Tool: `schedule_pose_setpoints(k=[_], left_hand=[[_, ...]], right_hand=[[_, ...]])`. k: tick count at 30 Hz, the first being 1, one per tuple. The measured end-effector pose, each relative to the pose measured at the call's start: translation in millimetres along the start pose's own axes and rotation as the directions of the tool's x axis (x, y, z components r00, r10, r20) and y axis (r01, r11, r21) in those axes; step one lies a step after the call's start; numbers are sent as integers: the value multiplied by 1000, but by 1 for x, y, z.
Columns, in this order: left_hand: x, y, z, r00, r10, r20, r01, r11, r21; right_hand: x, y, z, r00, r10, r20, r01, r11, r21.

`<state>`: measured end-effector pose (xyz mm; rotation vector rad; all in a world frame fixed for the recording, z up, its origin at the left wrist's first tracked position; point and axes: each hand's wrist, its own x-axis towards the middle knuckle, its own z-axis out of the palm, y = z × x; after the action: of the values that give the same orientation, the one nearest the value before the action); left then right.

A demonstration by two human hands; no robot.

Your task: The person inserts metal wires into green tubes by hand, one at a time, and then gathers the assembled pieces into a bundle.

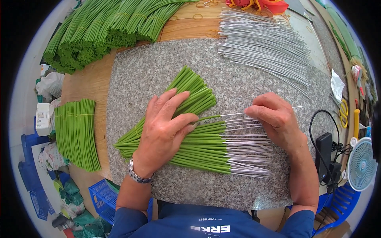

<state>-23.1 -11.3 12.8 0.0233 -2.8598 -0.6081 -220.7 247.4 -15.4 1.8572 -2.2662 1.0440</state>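
A fanned bundle of thin green plastic stems (198, 147) lies on the grey speckled stone slab (178, 194). Silvery wires (249, 152) stick out of the right ends of many stems. My left hand (162, 129), with a metal watch on its wrist, rests across the bundle; thumb and index finger pinch one stem near its right end. A wire (234, 114) meets that stem's tip, and my right hand (274, 117) pinches it between thumb and fingers, its far end poking out to the right. Stems without wires (194, 89) angle away beyond my left hand.
Loose silver wires (262, 45) are piled at the far right. Large banded bundles of green stems (107, 27) fill the far left; a smaller bundle (78, 133) lies at left. Yellow-handled scissors (343, 113), a black adapter with cable (323, 152) and a small fan (362, 164) stand right.
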Motion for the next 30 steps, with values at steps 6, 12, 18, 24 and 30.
schedule_pose_setpoints(k=[6, 12, 18, 24, 30], left_hand=[[-4, -4, -1, 1000, 12, -11, -11, 1000, 25], [-3, -4, 2, 1000, 29, -7, -29, 1000, 1], [-8, -5, 1, 1000, 11, -10, -11, 1000, 17], [-2, -1, 1, 1000, 0, 9, 0, 1000, -6], [-4, -1, -2, 1000, -8, 13, 8, 1000, 2]], right_hand=[[23, -24, 17, 984, -19, 176, -2, 993, 119], [29, -44, 31, 984, -24, 177, -1, 990, 138], [33, -2, 21, 985, 71, -159, -96, 983, -156], [30, 59, 5, 945, 251, -209, -313, 879, -360], [24, 55, 2, 972, 224, -73, -234, 890, -391]])
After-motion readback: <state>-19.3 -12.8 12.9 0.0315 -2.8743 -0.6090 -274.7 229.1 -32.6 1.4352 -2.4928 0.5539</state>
